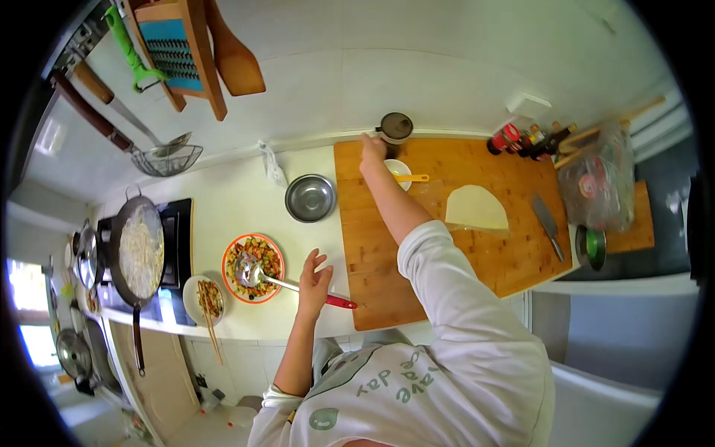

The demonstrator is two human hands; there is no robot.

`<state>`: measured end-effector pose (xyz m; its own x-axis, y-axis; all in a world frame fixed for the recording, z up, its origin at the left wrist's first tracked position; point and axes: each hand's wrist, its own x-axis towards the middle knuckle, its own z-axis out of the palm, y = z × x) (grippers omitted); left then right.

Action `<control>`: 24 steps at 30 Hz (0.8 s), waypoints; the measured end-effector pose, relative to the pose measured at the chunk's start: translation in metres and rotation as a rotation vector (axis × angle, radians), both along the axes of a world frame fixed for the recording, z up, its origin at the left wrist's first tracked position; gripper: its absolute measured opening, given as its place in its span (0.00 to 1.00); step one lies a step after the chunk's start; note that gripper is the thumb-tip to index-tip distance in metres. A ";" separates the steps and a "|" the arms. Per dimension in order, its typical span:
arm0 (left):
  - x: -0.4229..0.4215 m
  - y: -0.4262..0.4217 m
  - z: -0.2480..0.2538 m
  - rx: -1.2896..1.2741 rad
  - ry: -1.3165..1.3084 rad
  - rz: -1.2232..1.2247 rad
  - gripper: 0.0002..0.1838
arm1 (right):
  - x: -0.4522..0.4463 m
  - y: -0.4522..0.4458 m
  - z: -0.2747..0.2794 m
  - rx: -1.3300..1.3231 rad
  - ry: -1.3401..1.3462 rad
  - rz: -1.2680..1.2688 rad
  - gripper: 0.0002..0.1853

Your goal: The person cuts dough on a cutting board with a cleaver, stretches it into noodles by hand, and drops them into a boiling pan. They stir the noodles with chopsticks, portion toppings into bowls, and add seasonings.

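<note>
At the back edge of the wooden board, my right hand is closed at the handle of a dark-topped cup. My left hand hovers with its fingers apart beside the red handle of a ladle, holding nothing. The ladle rests in an orange-rimmed plate of chopped food. A white bowl with a yellow-handled utensil sits just below the cup. Right of my right forearm lies a folded sheet of dough.
An empty metal bowl stands left of the board. A pan of pale food is on the stove at left, near a bowl with chopsticks. A knife, bottles and a plastic bag are at right.
</note>
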<state>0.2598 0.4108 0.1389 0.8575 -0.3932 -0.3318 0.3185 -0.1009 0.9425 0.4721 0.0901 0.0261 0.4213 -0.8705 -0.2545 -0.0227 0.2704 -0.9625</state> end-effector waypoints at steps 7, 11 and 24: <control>-0.012 0.007 0.004 0.041 0.057 0.045 0.26 | -0.001 -0.014 0.030 0.369 -0.062 -0.170 0.21; -0.010 0.018 0.011 -0.025 0.100 0.174 0.23 | -0.019 -0.004 0.043 0.514 -0.247 -0.164 0.15; -0.004 0.055 0.019 -0.144 -0.014 0.226 0.25 | -0.103 0.100 0.181 0.182 0.316 0.791 0.24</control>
<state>0.2560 0.4654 0.1579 0.9330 -0.2333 -0.2740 0.3046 0.1065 0.9465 0.3686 0.1899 0.2073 0.7711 -0.2871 -0.5683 -0.5277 0.2110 -0.8228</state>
